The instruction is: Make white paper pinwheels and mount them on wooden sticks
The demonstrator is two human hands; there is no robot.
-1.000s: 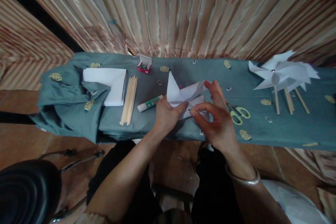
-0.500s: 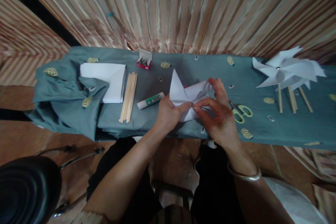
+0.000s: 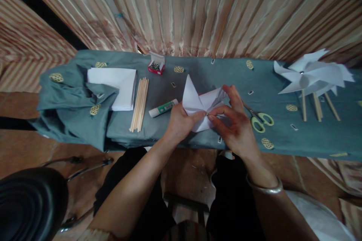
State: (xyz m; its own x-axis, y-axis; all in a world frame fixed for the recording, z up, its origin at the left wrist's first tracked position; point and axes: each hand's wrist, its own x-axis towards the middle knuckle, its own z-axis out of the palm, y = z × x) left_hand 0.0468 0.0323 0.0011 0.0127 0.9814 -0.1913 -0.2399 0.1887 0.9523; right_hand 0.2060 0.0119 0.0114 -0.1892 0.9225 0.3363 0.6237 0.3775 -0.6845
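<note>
A white paper pinwheel, its blades partly folded in, is held just above the cloth-covered table. My left hand grips its lower left side, thumb pressed near the centre. At that centre my right hand pinches a small metal thumbtack between thumb and index finger; the fingertips cover most of it. The other right fingers are raised beside the paper's right edge. Close to my left hand lies a glue stick, and green-handled scissors rest just right of my right hand.
Wooden sticks and folded white paper lie at left. Behind stands an open red box of tacks. Finished pinwheels on sticks lie far right. The table's green cloth is bunched at left; a black stool stands below.
The view has shifted very slightly. Both hands keep nearly the same grip at the pinwheel's centre; my right fingers have moved only a little.
</note>
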